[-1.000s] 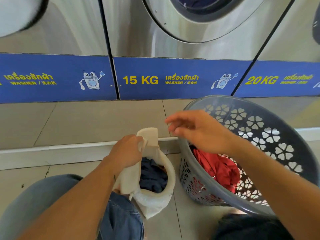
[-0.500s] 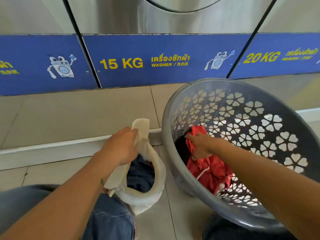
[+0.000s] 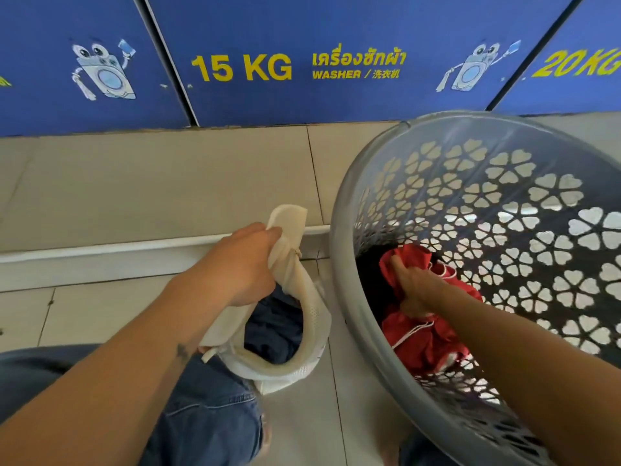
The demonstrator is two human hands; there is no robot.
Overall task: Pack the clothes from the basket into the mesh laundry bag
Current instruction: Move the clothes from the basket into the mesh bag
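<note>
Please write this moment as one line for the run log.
left hand: holds bag open | right hand: grips red cloth in basket

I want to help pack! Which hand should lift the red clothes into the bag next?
The right hand: it is already in the basket, gripping the red garment. The left hand is busy holding the mesh bag open.
</note>
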